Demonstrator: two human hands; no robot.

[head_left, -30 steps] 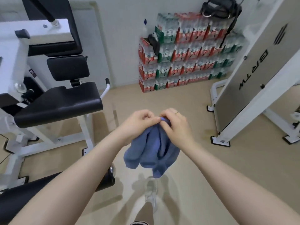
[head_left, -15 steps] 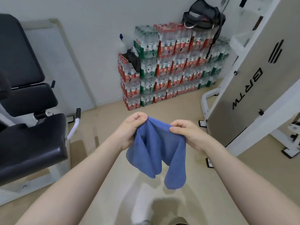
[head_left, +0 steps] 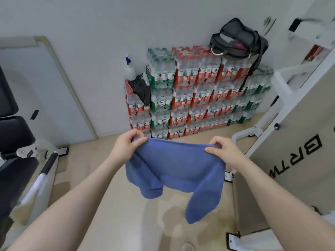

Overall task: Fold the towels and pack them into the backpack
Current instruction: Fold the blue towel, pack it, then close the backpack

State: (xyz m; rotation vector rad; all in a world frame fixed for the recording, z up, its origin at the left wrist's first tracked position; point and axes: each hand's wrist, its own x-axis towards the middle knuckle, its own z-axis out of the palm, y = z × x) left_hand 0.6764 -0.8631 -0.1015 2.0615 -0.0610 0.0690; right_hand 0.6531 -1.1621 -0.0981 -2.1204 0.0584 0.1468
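Note:
A blue towel (head_left: 178, 167) hangs in the air in front of me, stretched along its top edge, with two loose ends drooping below. My left hand (head_left: 126, 144) pinches the top left corner. My right hand (head_left: 223, 151) pinches the top right corner. A black backpack (head_left: 239, 39) sits open on top of the stacked water-bottle packs against the far wall, well beyond the towel.
Stacked shrink-wrapped water-bottle packs (head_left: 195, 98) line the far wall. A black padded gym bench (head_left: 16, 160) stands at the left. A white gym machine with a grey panel (head_left: 297, 145) rises at the right. Beige floor (head_left: 126, 214) lies below the towel.
My hands have moved apart, spreading the bunched towel out wide along its top edge. The view has turned right and up, toward the bottle stack and backpack.

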